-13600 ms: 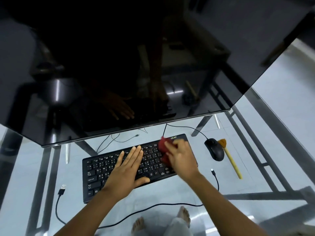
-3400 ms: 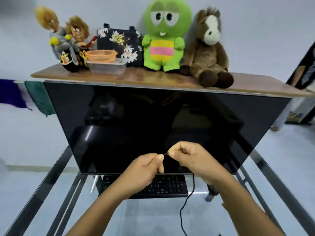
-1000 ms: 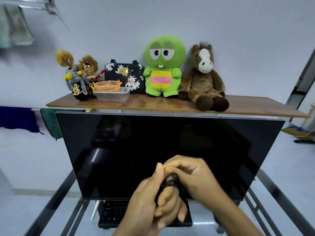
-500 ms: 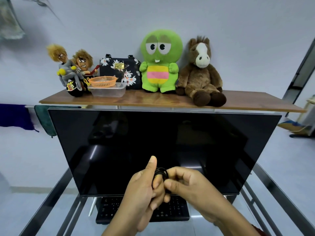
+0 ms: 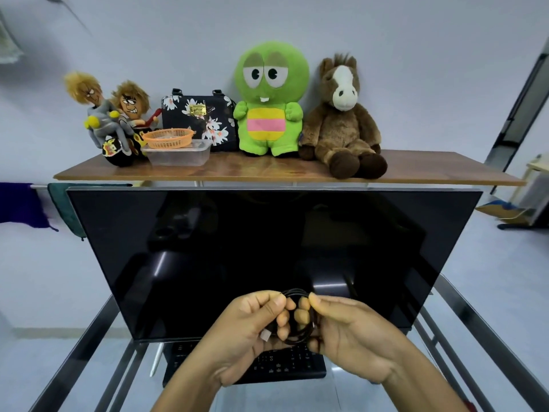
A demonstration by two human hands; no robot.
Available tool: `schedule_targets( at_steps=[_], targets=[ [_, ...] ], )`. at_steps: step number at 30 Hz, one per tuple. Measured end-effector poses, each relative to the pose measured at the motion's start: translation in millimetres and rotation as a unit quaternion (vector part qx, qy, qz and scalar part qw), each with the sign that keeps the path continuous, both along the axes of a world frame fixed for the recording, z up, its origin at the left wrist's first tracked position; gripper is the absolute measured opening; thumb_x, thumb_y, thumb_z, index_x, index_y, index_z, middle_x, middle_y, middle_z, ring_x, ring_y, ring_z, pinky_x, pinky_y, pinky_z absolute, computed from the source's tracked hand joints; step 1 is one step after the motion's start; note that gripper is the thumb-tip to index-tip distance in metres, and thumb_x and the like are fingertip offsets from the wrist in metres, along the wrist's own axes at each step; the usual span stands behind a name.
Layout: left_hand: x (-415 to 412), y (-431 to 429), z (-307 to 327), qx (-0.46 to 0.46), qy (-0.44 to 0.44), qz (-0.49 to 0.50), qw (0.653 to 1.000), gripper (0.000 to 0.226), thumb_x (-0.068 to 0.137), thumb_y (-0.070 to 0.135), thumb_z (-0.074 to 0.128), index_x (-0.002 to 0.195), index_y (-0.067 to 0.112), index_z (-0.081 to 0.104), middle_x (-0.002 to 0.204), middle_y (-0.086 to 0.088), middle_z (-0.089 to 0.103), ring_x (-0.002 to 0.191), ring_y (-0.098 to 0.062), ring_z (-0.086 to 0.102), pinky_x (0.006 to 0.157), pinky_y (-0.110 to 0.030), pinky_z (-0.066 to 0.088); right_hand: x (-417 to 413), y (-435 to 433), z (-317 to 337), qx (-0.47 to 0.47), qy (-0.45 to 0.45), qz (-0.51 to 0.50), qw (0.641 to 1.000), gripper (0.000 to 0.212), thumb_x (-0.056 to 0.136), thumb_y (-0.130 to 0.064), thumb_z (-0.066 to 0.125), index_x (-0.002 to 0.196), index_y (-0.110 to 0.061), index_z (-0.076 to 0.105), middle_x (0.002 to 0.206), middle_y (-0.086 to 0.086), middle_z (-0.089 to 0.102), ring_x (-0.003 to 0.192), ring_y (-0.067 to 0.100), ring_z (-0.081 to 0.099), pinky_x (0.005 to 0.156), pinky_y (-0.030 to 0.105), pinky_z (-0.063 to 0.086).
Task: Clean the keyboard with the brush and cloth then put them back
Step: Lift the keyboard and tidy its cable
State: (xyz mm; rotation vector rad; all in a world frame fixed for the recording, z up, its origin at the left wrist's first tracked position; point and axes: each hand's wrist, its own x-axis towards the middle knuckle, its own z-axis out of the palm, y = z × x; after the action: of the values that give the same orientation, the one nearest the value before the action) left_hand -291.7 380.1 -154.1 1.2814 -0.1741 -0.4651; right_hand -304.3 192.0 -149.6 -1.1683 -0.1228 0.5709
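1. The left hand (image 5: 246, 331), in front of the monitor (image 5: 267, 248), curls fingers and thumb around a coiled black cable (image 5: 298, 340).
2. The right hand (image 5: 350, 337) pinches the same coil.
3. The keyboard (image 5: 285, 367) lies on the tabletop (image 5: 297, 396) below the monitor, partly hidden by both hands.

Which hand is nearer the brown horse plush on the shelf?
Right. The right hand is almost straight below the horse plush; the left hand is below and further left. Both grip the coiled cable.

Raised together, left hand (image 5: 246, 331), right hand (image 5: 350, 337), both pinching coiled cable (image 5: 294, 291)
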Motion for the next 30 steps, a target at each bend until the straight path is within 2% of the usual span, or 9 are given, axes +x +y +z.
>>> schedule_targets(
  at_steps=[3, 5, 8, 14, 16, 18, 20, 25, 30],
  targets=[
    [3.9, -9.5, -6.1, 0.022, -0.015, 0.027, 0.999, 0.022, 0.094, 0.02, 0.054, 0.093, 0.001, 0.066, 0.072, -0.008, 0.059, 0.066, -0.016, 0.057, 0.074, -0.037, 0.054, 0.8, -6.0, -5.3, 0.041, 0.021, 0.004, 0.999, 0.028, 0.087, -0.034, 0.066, 0.1, -0.009, 0.067, 0.097, 0.009, 0.063, 0.092, 0.022, 0.056, 0.07, 0.029, 0.036],
    [6.2, -15.9, -11.9, 0.029, -0.015, 0.047, 0.998, 0.023, 0.095, 0.017, 0.054, 0.094, -0.001, 0.068, 0.078, -0.01, 0.065, 0.073, -0.019, 0.062, 0.078, -0.039, 0.056, 0.1, -13.4, -7.9, -0.007, -0.021, -0.017, 1.0, 0.034, 0.085, -0.026, 0.067, 0.112, -0.005, 0.067, 0.103, 0.011, 0.064, 0.094, 0.021, 0.055, 0.077, 0.031, 0.036],
    [11.5, -25.3, -29.4, 0.122, -0.041, 0.067, 0.989, 0.02, 0.094, 0.021, 0.058, 0.088, 0.014, 0.076, 0.088, 0.0, 0.073, 0.081, -0.012, 0.066, 0.075, -0.031, 0.053, -0.7, -27.9, -18.3, -0.078, -0.031, -0.097, 0.992, 0.036, 0.08, -0.023, 0.07, 0.113, -0.01, 0.07, 0.097, 0.003, 0.067, 0.085, 0.012, 0.053, 0.078, 0.026, 0.038],
    [12.4, -71.2, -77.7, 0.067, 0.123, 0.117, 0.983, 0.02, 0.094, 0.013, 0.058, 0.085, 0.006, 0.075, 0.084, -0.011, 0.068, 0.075, -0.024, 0.052, 0.054, -0.025, 0.047, -12.7, -50.6, -59.2, -0.099, 0.035, -0.163, 0.981, 0.034, 0.078, -0.025, 0.074, 0.11, -0.012, 0.071, 0.087, -0.002, 0.066, 0.078, 0.009, 0.058, 0.074, 0.026, 0.039],
    [14.0, -88.2, -93.3, 0.049, 0.161, 0.134, 0.977, 0.02, 0.095, 0.011, 0.058, 0.085, 0.004, 0.074, 0.081, -0.01, 0.066, 0.068, -0.021, 0.053, 0.049, -0.022, 0.048, -15.6, -60.5, -69.4, -0.155, 0.006, -0.169, 0.973, 0.028, 0.079, -0.025, 0.073, 0.103, -0.012, 0.072, 0.081, -0.006, 0.066, 0.075, 0.005, 0.057, 0.07, 0.021, 0.039],
    [17.2, -101.5, -106.6, 0.03, 0.198, 0.143, 0.969, 0.018, 0.094, 0.007, 0.057, 0.086, -0.002, 0.071, 0.072, -0.011, 0.063, 0.056, -0.017, 0.053, 0.048, -0.022, 0.05, -12.9, -71.8, -86.3, -0.224, -0.017, -0.221, 0.949, 0.005, 0.086, -0.017, 0.07, 0.083, -0.014, 0.073, 0.066, -0.012, 0.063, 0.062, -0.001, 0.054, 0.058, 0.014, 0.04],
    [20.8, -114.6, -121.8, 0.036, 0.218, 0.13, 0.967, 0.014, 0.093, 0.003, 0.058, 0.089, -0.007, 0.067, 0.064, -0.012, 0.062, 0.054, -0.018, 0.056, 0.051, -0.025, 0.054, -7.8, -84.9, -111.2, -0.27, 0.003, -0.282, 0.921, 0.015, 0.088, -0.015, 0.068, 0.074, -0.014, 0.071, 0.062, -0.009, 0.059, 0.058, 0.004, 0.053, 0.052, 0.016, 0.039],
    [38.4, -141.9, -165.0, 0.167, 0.185, 0.076, 0.965, 0.01, 0.09, 0.0, 0.062, 0.099, -0.003, 0.059, 0.071, -0.017, 0.066, 0.059, -0.022, 0.066, 0.058, -0.03, 0.057, 6.7, -105.1, -167.6, -0.322, 0.053, -0.35, 0.878, 0.003, 0.089, -0.01, 0.065, 0.091, -0.008, 0.067, 0.068, 0.005, 0.064, 0.052, 0.008, 0.058, 0.049, 0.024, 0.046],
    [58.9, -161.9, -207.8, 0.275, 0.143, 0.026, 0.95, 0.009, 0.088, -0.004, 0.055, 0.092, 0.002, 0.061, 0.08, -0.013, 0.069, 0.066, -0.019, 0.062, 0.065, -0.031, 0.056, 26.4, -118.9, -217.8, -0.356, 0.089, -0.363, 0.856, 0.01, 0.089, -0.002, 0.059, 0.085, -0.01, 0.064, 0.065, 0.0, 0.067, 0.047, 0.012, 0.056, 0.048, 0.027, 0.05]
  ],
)
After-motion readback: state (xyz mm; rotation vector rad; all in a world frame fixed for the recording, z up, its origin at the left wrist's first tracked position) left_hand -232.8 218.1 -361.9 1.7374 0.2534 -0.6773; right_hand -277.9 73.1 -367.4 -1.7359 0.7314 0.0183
